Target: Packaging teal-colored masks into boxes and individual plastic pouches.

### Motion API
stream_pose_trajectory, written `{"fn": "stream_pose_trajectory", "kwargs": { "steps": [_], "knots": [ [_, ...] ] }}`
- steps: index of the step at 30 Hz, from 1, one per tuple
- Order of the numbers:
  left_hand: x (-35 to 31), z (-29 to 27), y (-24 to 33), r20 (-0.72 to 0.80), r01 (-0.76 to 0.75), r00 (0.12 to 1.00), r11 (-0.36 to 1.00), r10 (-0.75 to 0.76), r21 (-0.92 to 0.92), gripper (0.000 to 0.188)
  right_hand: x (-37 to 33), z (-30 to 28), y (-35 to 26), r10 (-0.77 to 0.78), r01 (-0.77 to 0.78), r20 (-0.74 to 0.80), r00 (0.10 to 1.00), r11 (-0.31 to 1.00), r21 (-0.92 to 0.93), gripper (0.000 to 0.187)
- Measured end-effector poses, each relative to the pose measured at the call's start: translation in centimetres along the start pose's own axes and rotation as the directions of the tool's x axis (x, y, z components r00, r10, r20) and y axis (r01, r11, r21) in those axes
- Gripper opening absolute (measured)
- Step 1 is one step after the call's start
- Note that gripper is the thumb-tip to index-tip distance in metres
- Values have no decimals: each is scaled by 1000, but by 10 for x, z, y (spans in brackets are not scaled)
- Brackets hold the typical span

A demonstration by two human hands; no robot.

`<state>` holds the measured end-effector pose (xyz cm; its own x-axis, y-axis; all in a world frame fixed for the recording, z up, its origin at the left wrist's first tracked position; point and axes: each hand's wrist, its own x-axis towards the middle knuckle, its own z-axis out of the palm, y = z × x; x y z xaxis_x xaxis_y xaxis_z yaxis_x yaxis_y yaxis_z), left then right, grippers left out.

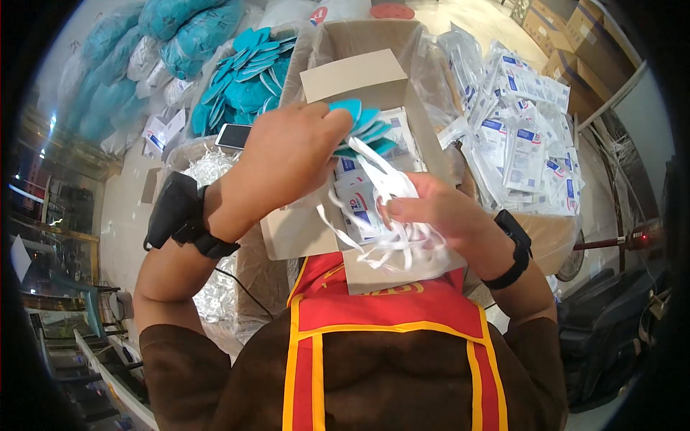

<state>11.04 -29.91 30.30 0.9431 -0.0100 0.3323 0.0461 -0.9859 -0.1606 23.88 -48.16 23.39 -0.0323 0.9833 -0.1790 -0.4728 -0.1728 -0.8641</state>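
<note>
My left hand is closed around several flat teal pads, which fan out beyond the fingers. My right hand grips a bunch of white straps; their loose ends hang and blur below it. Both hands are above an open cardboard box with its flaps folded out. Inside the box lie flat white printed packets, partly covered by the pads and straps. The left fingertips are hidden behind the back of that hand.
More teal pads fill a lined carton at the back left, near a phone. White strips are heaped in a carton at left. Many white sachets pile in a carton at right. Teal-filled plastic bags lie behind.
</note>
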Motion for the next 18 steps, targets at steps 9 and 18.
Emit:
{"fn": "stream_pose_trajectory", "kwargs": {
  "steps": [9, 18],
  "knots": [
    [-16, 8, 44, 198, 39, 979, 901, 53, -432, 30, -7, 11, -34, -728, 447, 263, 633, 66, -892, 21],
    [-49, -46, 36, 274, -285, 865, 862, 419, -420, 30, -67, 39, -46, -80, 403, 433, 898, -244, -882, 16]
  ]
}}
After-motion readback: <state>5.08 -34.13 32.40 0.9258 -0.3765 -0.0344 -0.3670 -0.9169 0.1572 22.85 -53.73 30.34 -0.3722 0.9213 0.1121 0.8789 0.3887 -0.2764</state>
